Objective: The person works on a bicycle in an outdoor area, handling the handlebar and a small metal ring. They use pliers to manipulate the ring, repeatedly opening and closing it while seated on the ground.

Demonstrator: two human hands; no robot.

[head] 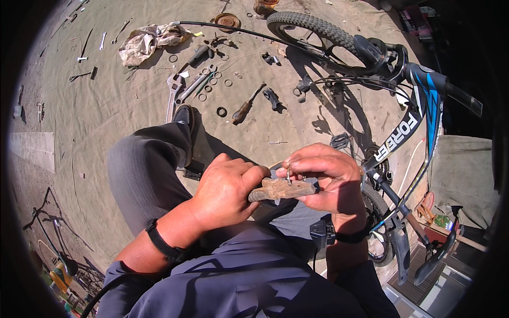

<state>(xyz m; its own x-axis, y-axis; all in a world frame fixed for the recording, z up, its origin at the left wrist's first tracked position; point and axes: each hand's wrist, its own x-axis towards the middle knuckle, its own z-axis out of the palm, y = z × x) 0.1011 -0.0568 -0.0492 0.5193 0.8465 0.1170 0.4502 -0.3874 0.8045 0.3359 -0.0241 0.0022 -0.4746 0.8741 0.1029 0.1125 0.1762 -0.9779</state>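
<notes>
My left hand (228,185) is closed around one end of a weathered, rough brown piece (280,189) that looks like wood, held above my lap. At its other end, the fingers of my right hand (328,175) pinch a small thin curved metal part (289,175) against its upper side. What that part is, and whether it is fixed to the brown piece, I cannot tell. Something grey shows behind the piece, mostly covered by my hands. A strap circles each wrist, and a small black device (323,231) sits at the right one.
A Forever bicycle (397,139) stands close on my right. On the ground cloth lie an adjustable wrench (173,89), a wooden-handled screwdriver (247,105), several metal rings (203,97), a black ring (221,111) and a crumpled rag (145,45). Small spanners (102,41) lie farther left.
</notes>
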